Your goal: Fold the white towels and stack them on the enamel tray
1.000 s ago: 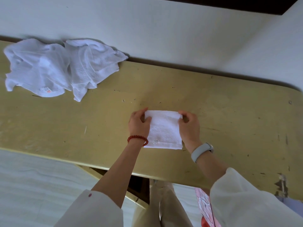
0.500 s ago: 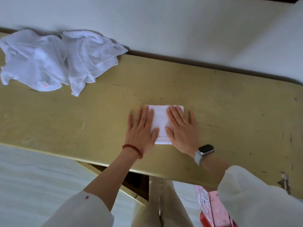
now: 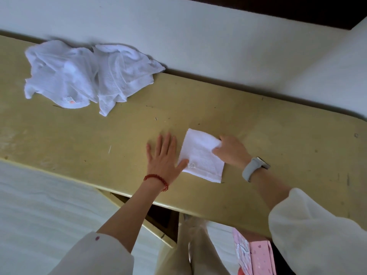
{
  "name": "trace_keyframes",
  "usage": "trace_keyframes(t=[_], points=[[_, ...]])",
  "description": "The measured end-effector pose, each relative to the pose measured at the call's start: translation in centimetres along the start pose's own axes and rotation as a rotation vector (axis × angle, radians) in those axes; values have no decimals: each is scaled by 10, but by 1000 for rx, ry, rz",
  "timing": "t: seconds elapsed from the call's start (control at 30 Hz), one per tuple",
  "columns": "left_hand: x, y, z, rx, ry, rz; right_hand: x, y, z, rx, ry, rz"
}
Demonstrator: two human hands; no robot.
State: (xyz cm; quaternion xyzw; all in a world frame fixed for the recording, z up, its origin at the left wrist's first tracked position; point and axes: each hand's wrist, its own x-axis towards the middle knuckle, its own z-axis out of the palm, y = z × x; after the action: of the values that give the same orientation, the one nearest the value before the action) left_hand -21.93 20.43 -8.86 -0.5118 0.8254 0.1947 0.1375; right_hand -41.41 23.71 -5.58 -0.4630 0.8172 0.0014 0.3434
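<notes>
Head view: right hand pinches the folded white towel's far corner; left hand lies flat beside it, fingers spread, thumb touching the towel's edge.

Soft, even daylight fills the scene, bright but without hard glare. The counter carries a dull sheen beyond the fingers of the right hand. A narrow dark shadow runs along the wall behind the counter, and a faint one sits under the folded towel's near edge. The crumpled towels, far to the left of the fingers, look slightly soft. Wide-angle distortion bends the counter's straight edges, and the sleeves at the bottom corners blur.
</notes>
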Motion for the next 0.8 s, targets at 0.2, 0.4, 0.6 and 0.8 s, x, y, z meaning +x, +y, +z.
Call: trace_keyframes(t=[0.2,0.4,0.6,0.8], points=[[-4,-14,-54,-1040,-145,-24,-42,-33,-27,209,-48,-549],[-54,-59,-105,-1602,20,-90,-65,-110,-58,531,96,-608],[-154,-116,-167,-1381,630,-183,-128,-233,-30,660,186,-664],[-291,-259,-196,-977,1072,-501,-241,-404,50,708,136,-786]])
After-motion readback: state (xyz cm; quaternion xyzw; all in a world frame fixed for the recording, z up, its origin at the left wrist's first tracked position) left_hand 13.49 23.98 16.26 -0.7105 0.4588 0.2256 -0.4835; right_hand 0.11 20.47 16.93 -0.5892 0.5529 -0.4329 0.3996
